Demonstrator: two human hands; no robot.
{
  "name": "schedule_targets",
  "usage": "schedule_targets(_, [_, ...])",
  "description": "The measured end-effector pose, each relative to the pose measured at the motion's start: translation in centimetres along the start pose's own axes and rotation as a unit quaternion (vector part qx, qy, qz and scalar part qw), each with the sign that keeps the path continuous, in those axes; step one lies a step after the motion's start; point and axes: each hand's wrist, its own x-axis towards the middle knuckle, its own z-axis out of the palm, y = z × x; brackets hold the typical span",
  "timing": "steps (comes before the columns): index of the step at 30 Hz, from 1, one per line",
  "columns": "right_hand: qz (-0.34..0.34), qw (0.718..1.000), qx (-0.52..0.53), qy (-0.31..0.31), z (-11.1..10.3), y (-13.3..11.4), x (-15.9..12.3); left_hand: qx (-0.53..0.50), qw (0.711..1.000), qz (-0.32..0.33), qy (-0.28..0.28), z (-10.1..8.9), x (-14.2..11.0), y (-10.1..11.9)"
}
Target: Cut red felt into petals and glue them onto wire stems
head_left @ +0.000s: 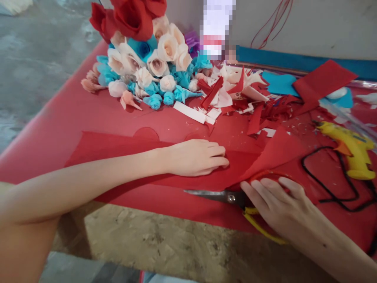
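Observation:
A long sheet of dark red crepe paper (97,151) lies across the red-covered table, its right end folded over. My left hand (197,157) rests palm down on the sheet, fingers stretched with tips slightly bent. At the table's front edge, my right hand (277,204) is closed around the handles of a pair of scissors (231,197). The scissors' blades point left along the sheet's near edge and look closed. Part of the yellow handle shows below the hand, whose palm and thumb are hidden.
Paper flowers (167,51) in red, cream and blue are piled at the back left. Paper scraps (235,88) lie beside them. At the right are a yellow glue gun (350,147), its black cord (306,169) and a red paper piece (325,80).

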Motion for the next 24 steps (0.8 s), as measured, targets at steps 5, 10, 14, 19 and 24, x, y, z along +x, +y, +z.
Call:
schedule_targets(5, [0.019,0.999,-0.005,-0.029,0.2,-0.7,0.1,0.002,1.000,0.001,0.003,0.0,0.0,0.0])
schedule_targets(10, [0.014,0.999,-0.011,-0.039,-0.1,-1.0,1.0,0.006,1.000,0.003,0.010,0.0,-0.1,-0.1])
schedule_targets(14, [0.007,1.000,0.001,-0.024,-0.3,-0.9,1.8,0.009,1.000,0.002,0.015,0.0,0.0,0.0])
schedule_targets(19, [-0.011,1.000,0.017,-0.005,-0.1,-0.6,2.3,0.003,1.000,0.000,0.013,0.1,0.0,0.0])
schedule_targets(24, [-0.041,0.998,0.033,0.023,-0.2,-0.2,2.2,0.001,1.000,0.003,0.008,0.2,-0.1,-0.1])
